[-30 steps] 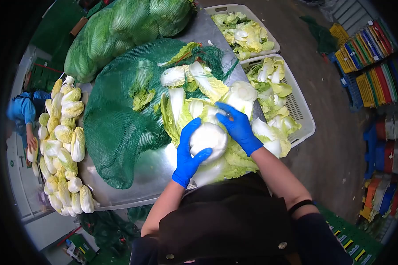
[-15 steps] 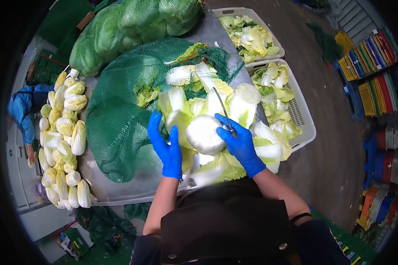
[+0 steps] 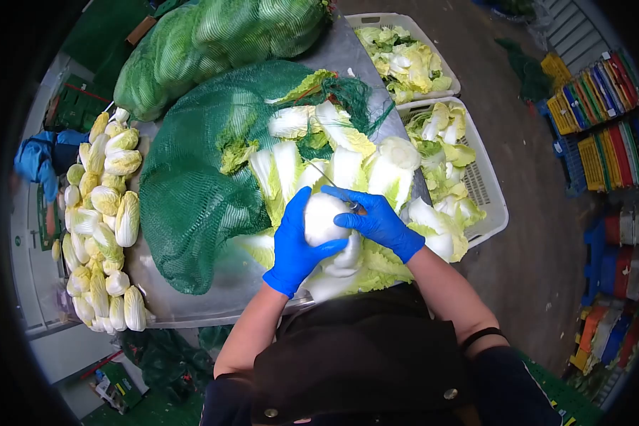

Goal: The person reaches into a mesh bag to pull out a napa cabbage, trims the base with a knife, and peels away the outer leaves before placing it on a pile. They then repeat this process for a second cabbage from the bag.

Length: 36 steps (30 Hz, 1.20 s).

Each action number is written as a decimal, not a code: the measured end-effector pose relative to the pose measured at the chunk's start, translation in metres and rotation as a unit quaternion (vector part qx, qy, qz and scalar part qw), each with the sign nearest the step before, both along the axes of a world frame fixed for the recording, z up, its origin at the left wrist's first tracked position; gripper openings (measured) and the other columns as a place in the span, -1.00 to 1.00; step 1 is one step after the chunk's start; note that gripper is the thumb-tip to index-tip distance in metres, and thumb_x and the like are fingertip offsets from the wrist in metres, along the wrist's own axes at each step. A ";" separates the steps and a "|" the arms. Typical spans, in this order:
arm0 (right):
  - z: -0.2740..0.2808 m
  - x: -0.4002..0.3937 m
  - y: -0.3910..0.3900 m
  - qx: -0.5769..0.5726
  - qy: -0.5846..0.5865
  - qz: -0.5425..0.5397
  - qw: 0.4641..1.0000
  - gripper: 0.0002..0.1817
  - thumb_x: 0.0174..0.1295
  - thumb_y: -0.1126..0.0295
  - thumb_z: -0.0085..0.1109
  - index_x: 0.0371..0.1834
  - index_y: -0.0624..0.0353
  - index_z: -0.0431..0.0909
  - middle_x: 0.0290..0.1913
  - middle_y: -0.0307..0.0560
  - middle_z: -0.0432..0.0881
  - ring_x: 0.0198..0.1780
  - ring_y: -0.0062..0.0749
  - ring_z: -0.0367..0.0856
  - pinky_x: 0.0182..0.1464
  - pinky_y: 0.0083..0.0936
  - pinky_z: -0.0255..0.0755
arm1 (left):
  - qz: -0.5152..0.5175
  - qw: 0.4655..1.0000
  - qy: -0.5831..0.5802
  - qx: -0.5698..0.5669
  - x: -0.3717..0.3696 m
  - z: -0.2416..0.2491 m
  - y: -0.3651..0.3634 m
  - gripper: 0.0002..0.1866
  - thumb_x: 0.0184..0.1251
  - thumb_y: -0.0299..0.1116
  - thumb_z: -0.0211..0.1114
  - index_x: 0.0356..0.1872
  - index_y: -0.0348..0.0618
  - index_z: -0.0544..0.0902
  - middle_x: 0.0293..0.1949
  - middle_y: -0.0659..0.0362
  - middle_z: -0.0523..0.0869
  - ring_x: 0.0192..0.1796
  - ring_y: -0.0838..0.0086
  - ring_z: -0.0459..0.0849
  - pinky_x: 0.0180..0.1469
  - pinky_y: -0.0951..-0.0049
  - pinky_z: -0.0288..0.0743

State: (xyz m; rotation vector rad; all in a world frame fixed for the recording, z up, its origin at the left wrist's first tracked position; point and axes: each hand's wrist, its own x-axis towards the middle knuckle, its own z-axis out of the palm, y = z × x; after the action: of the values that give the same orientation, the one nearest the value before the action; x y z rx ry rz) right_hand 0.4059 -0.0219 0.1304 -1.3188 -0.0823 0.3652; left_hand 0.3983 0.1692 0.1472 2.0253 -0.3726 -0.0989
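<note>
Between my hands, the Chinese cabbage (image 3: 324, 220) has its pale, rounded base turned up. My left hand (image 3: 297, 248), in a blue glove, is wrapped round its left side, the thumb across the near side. In my right hand (image 3: 380, 226), also gloved in blue, is a knife (image 3: 324, 172) whose thin blade points up and left. The fingers of that hand also touch the cabbage's right side. Loose leaves (image 3: 346, 170) lie around and beneath it, and another cabbage base (image 3: 399, 153) shows just beyond my right hand.
A green mesh bag (image 3: 184, 206) spreads over the metal table (image 3: 192, 309). Full net sacks (image 3: 213, 53) lie at the back. Trimmed cabbages (image 3: 106, 241) are piled at the left edge. Leaf-filled white crates (image 3: 495, 206) stand on the right. Beyond the pile is a person in a blue sleeve (image 3: 39, 167).
My left hand has moved right and closed on the cabbage. The cabbage has tilted and shifted slightly. The knife blade has swung leftward with my right hand. The person at left has moved an arm.
</note>
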 end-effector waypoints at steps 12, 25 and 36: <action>0.026 0.003 -0.002 -0.217 -0.127 -0.160 0.955 -0.34 0.08 0.20 0.42 0.29 0.07 0.44 -0.48 -0.35 0.42 -0.41 -0.66 0.32 -0.28 -0.62 0.34 | -0.030 0.999 -0.026 -0.033 -0.003 -0.006 0.003 0.17 -0.37 -0.05 0.66 0.37 -0.27 0.23 0.30 -0.06 0.39 0.29 0.15 0.44 0.31 0.24 0.32; 0.011 -0.013 -0.009 -0.113 0.007 -0.079 0.990 -0.45 0.20 0.20 0.31 0.23 0.19 0.48 -0.02 -0.15 0.63 -0.05 -0.61 0.52 0.05 -0.56 0.44 | 0.019 0.992 -0.126 0.015 -0.010 -0.025 -0.027 0.02 -0.15 -0.12 0.58 0.37 -0.27 0.23 0.31 -0.14 0.37 0.29 0.05 0.43 0.28 0.21 0.36; -0.050 -0.056 0.001 -0.127 0.198 -0.120 0.965 -0.49 0.20 0.18 0.31 0.15 0.24 0.53 -0.07 -0.18 0.66 -0.12 -0.63 0.55 -0.13 -0.64 0.45 | 0.187 0.952 0.054 -0.237 -0.004 -0.035 0.016 -0.01 -0.21 -0.33 0.58 0.34 -0.26 0.23 0.19 0.05 0.45 0.20 0.26 0.45 0.29 0.29 0.31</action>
State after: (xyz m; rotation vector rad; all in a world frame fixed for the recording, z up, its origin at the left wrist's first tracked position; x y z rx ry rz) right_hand 0.3501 -0.0208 0.0807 -1.4644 0.4706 0.4341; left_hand 0.3946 0.1852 0.1120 1.5712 0.0625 0.1081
